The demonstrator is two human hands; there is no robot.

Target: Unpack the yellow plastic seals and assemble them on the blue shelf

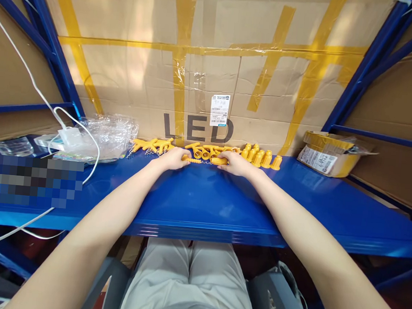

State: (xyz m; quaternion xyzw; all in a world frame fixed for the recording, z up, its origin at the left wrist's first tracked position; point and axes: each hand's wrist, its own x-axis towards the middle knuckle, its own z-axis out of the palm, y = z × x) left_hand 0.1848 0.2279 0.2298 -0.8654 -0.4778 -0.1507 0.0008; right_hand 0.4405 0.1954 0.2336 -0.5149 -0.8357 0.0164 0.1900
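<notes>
My left hand (174, 159) reaches to the back of the blue shelf, its fingers closed on a slim, ribbed yellow plastic piece (195, 161). Facing it, my right hand (237, 163) pinches a thicker yellow plastic piece (219, 161). A small gap separates the two pieces. Beyond the hands lie yellow parts with round openings (205, 154). Branched yellow parts (151, 145) with twisted metal bits beneath them are left of my left hand. Several upright yellow caps (266, 159) stand right of my right hand. The fingertips are small and partly hidden.
A large taped cardboard sheet (133, 81) backs the blue shelf (205, 202). Clear plastic wrap (110, 134), a white plug (71, 137) and its cable are at left, beside a blurred-out patch. An opened small carton (326, 155) sits at right. Blue posts frame both sides.
</notes>
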